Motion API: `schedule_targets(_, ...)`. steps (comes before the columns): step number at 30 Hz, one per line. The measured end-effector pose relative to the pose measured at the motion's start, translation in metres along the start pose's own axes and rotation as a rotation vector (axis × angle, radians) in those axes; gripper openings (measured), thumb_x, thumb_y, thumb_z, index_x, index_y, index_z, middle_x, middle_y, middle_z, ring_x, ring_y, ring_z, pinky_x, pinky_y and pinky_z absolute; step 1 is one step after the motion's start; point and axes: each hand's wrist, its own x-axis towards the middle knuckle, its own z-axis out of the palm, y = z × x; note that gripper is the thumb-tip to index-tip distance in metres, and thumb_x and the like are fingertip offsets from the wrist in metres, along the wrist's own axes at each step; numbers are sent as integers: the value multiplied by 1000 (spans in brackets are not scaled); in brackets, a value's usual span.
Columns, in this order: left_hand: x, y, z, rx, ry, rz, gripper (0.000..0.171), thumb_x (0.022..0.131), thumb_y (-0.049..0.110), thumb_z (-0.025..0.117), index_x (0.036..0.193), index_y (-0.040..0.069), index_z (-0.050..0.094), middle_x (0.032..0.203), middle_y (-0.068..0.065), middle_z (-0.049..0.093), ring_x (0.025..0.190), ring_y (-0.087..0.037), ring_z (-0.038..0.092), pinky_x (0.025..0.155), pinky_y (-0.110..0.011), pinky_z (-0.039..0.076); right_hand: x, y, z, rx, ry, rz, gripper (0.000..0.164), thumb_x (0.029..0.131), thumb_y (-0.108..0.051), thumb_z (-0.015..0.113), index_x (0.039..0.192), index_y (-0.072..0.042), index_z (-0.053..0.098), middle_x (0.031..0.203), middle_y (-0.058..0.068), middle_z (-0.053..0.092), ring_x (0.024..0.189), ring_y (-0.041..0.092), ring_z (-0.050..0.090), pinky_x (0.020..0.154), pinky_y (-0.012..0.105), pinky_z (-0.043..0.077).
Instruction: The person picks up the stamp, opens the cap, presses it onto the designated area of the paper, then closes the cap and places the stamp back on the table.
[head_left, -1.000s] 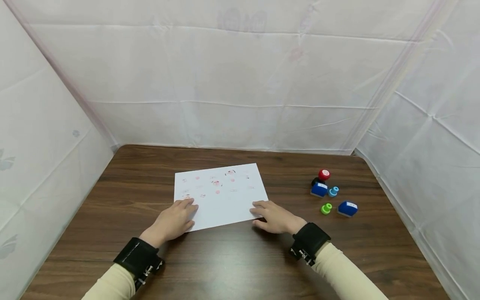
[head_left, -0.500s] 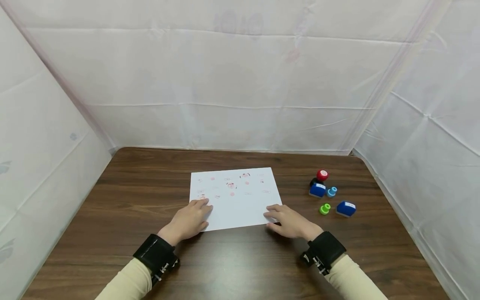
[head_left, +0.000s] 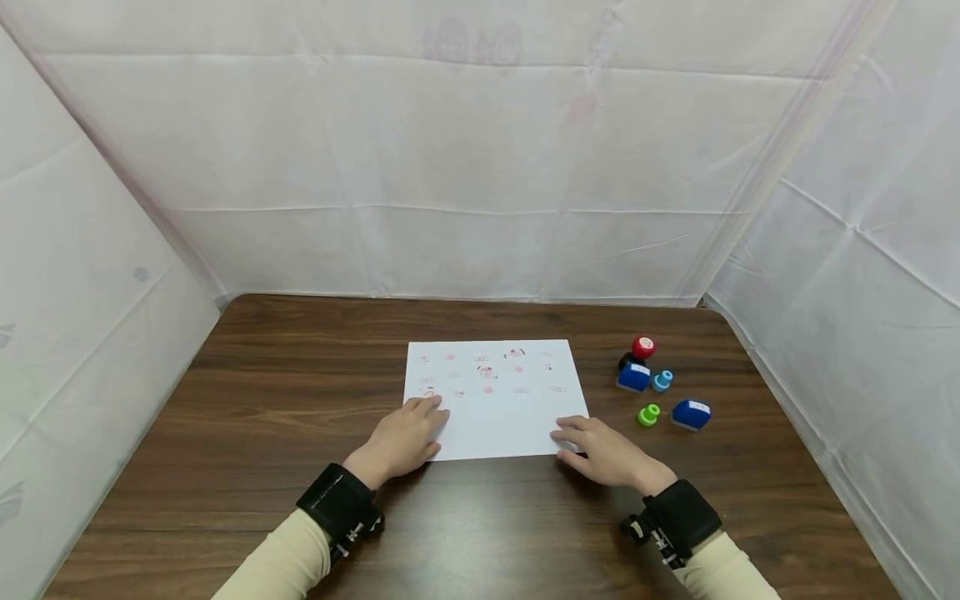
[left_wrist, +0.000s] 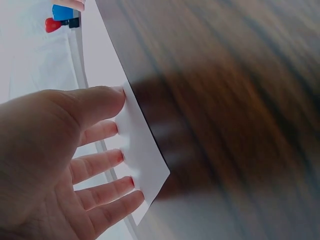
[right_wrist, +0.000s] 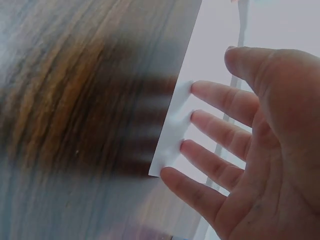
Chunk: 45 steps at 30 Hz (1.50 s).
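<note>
A white sheet of paper (head_left: 495,425) lies flat on the dark wooden table, with rows of small red stamp prints across its far half. My left hand (head_left: 405,437) rests on its near left corner, fingers spread and fingertips touching the surface. At the near right corner, the fingertips of my right hand (head_left: 603,452) touch the paper too. In the left wrist view the left fingers (left_wrist: 102,192) are spread along the sheet's edge. The right wrist view shows the right fingers (right_wrist: 210,160) extended onto the paper, the thumb held apart. Neither hand grips anything.
Right of the paper stand a red-topped stamp (head_left: 643,347), a blue stamp (head_left: 633,377), a light blue stamp (head_left: 662,381), a green stamp (head_left: 648,415) and another blue stamp (head_left: 691,415). White sheeting (head_left: 480,167) walls the table's back and sides.
Both hands have slid the paper to the right across the table, and its tilt has straightened so its edges run nearly level. The stamps have stayed in place.
</note>
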Motion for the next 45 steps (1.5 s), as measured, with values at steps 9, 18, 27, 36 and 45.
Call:
schedule_targets(9,7,12,-1,-1,18,45,43,81,23,70,119,5,59,130,-15,50,115,-32,50,89,-42,49,-15,5,-2,4,22,17,34,93,-27,55,118,-6,61,127,16,54,115,33,51,94,50,44)
schedule_targets(18,12,22,-1,8,-3,60,44,83,24,68,121,5,59,130,-15,50,115,-32,50,91,-40,48,-26,9,-1,16,19,41,34,92,-25,55,119,-5,61,127,17,54,115,33,51,94,50,44)
schedule_targets(27,10,25,1,83,12,68,45,82,28,69,121,7,58,130,-13,51,115,-29,51,92,-37,48,-29,9,2,24,45,31,33,93,-23,54,119,-4,61,128,18,52,116,34,50,94,50,43)
schedule_targets(36,8,24,2,93,36,80,46,82,28,69,121,6,58,128,-15,52,113,-30,52,92,-37,48,-28,7,3,13,62,36,33,92,-23,55,119,-4,61,128,18,52,117,34,50,95,50,43)
schedule_targets(45,11,20,3,79,29,72,46,82,28,69,121,7,59,129,-15,51,114,-30,52,93,-38,47,-24,9,3,21,76,48,35,91,-21,57,120,-2,59,129,18,51,117,34,49,96,51,42)
